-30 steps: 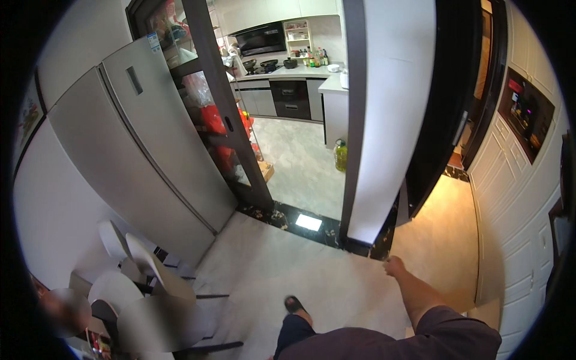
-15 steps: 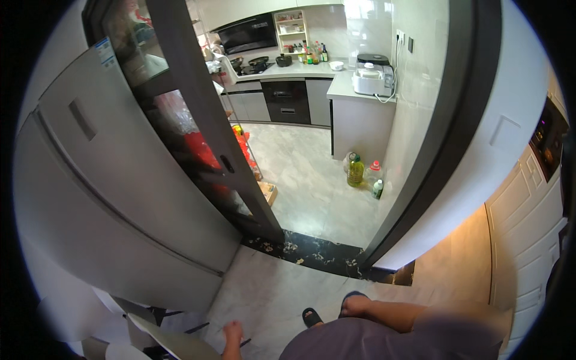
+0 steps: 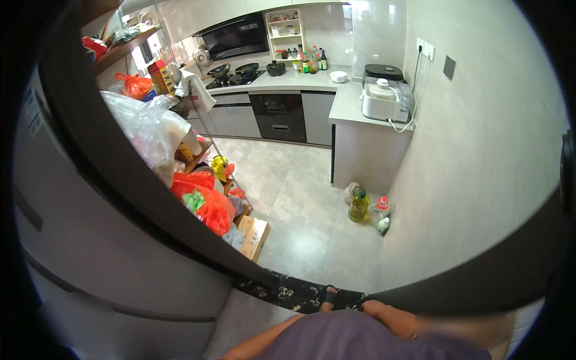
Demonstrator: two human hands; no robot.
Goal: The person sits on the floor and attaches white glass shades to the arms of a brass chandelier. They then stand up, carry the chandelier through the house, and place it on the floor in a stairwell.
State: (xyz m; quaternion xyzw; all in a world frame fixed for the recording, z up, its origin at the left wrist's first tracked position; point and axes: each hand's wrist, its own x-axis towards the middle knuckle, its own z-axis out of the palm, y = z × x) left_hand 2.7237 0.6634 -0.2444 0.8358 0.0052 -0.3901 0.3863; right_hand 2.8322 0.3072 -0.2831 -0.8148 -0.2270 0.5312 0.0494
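My left forearm (image 3: 261, 342) shows at the lower edge, and the purple shirt (image 3: 336, 336) hides its hand. To the right of the shirt front, my right hand (image 3: 375, 309) hangs low above the dark patterned door sill (image 3: 294, 293); its fingers do not show clearly enough to read, and I see no object at it. A foot in a dark slipper (image 3: 329, 294) is on the sill. Neither hand visibly touches anything around it.
The doorway opens on a kitchen. Shelves with red plastic bags (image 3: 207, 204) and a cardboard box (image 3: 253, 235) line the left. An oil bottle (image 3: 359, 207) stands by the right wall. A counter with a white appliance (image 3: 381, 103) and a stove (image 3: 237, 79) lie beyond; a fridge (image 3: 120, 240) is near left.
I have moved forward to the doorway, so the kitchen looks nearer and the shelves come into view. My left hand, visible before at the lower edge, is now hidden. One foot has reached the sill.
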